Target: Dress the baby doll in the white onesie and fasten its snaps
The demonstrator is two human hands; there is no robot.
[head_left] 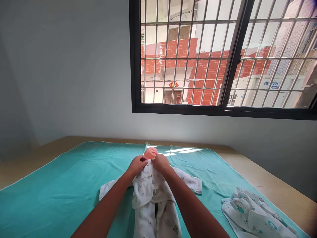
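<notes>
A baby doll (151, 152) lies on its back on a teal sheet (61, 185), head toward the window. It wears a white printed garment (151, 195) with sleeves spread to both sides. My left hand (137, 164) and my right hand (160, 162) are both closed, pinching the garment's cloth at the doll's neck, just under its chin. The two hands almost touch each other. My forearms reach in from the bottom edge over the doll's body.
A second white printed baby garment (250, 211) lies crumpled on the sheet at the right. The sheet covers a tan bed surface (269, 185) set against a grey wall. A barred window (223, 56) is above.
</notes>
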